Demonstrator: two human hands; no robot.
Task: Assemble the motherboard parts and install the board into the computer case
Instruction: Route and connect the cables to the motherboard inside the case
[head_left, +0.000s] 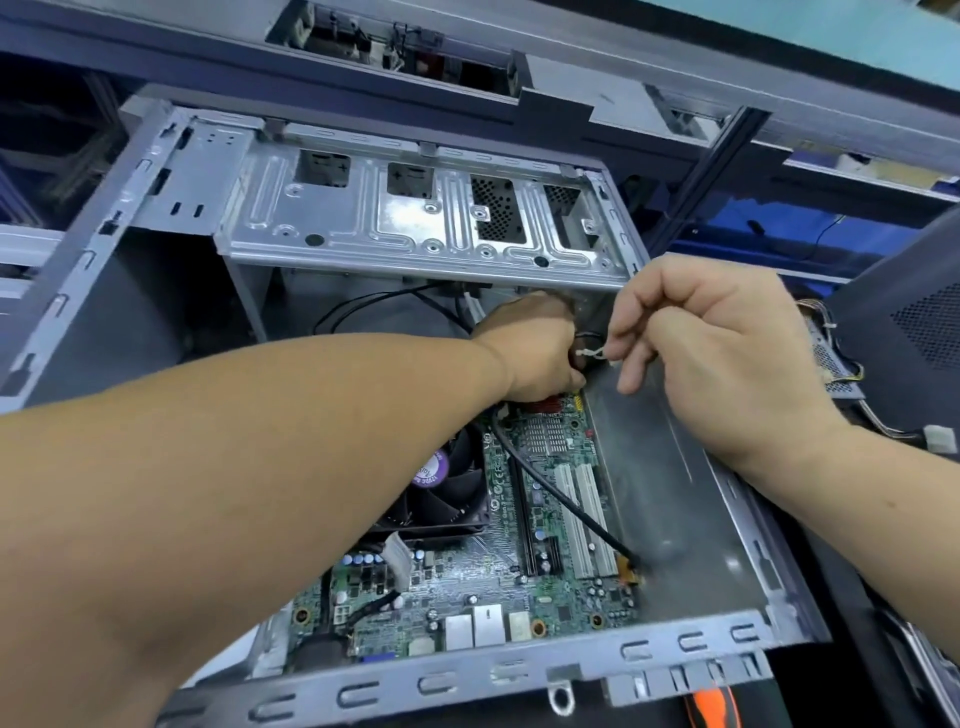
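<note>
Lying flat in the open computer case (691, 642), the motherboard (545, 525) already sits in place, fan (447, 488) fitted. Both hands meet at its far edge, probably tidying wiring: the right hand (727, 353) pinches a thin white tie (592, 354), while the left hand (535, 345) curls around dark cables, its grip partly hidden. A black cable (561, 493) crosses the board.

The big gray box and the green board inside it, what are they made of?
The computer case looks like bare sheet metal: dull silvery gray, with stamped ridges and punched holes. The motherboard looks like a stiff green circuit board, slightly glossy, dotted with small metal and plastic parts. Its core material can't be seen.
</note>
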